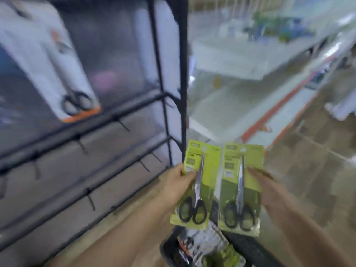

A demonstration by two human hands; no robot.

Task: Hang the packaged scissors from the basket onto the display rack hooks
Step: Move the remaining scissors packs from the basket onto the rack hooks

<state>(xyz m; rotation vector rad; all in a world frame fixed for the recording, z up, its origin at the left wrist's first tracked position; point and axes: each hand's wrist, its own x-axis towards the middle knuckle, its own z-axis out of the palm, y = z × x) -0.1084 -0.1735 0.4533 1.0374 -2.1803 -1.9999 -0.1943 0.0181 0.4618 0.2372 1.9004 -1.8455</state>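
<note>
Progress: early. I am holding two green scissor packs over basket (192, 249); left hand (176, 186) gripping left pack (198, 182), right hand (268, 189) pinching right pack (241, 189). Rack hooks (123, 125) sitting mostly bare; one white pack (63, 74) hanging. More stock lying in basket.

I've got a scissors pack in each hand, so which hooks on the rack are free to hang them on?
The hooks on the two lower bars hang bare, below the white pack. The basket is crowded.
</note>
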